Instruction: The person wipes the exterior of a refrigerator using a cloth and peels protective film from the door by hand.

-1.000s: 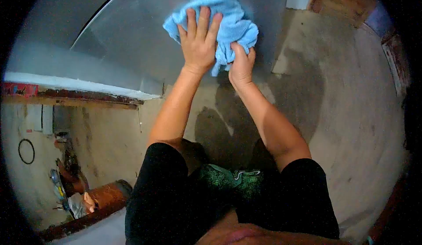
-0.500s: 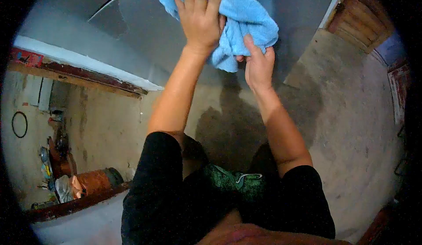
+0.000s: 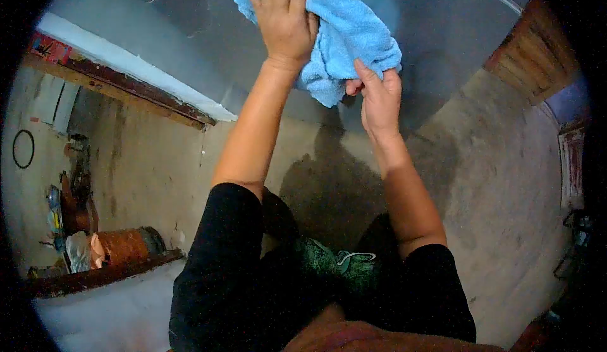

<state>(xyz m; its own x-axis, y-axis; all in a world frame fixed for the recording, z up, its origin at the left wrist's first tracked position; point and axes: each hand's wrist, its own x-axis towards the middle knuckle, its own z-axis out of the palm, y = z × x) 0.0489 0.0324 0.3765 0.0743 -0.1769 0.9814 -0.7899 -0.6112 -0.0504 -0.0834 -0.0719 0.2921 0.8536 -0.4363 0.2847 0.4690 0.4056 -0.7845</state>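
Observation:
A light blue cloth (image 3: 354, 26), like a towel, lies bunched against a smooth dark grey surface (image 3: 436, 20) at the top of the view. My left hand (image 3: 284, 30) presses flat on the cloth's left part, its fingers stretched out and their tips cut off by the frame's top. At the cloth's lower right edge, my right hand (image 3: 379, 96) pinches the fabric between thumb and fingers. Some of the right fingers are hidden under the cloth.
To the left, a doorway with a worn wooden sill (image 3: 120, 99) opens onto a concrete area. A rusty orange cylinder (image 3: 123, 248) lies there among clutter. A wooden door or panel (image 3: 531, 48) stands at the upper right, above the concrete floor (image 3: 506, 181).
The view has shifted slightly, bringing more of the grey surface's right curved edge into sight. Both hands stay on the cloth, with the right hand slightly lower in the view.

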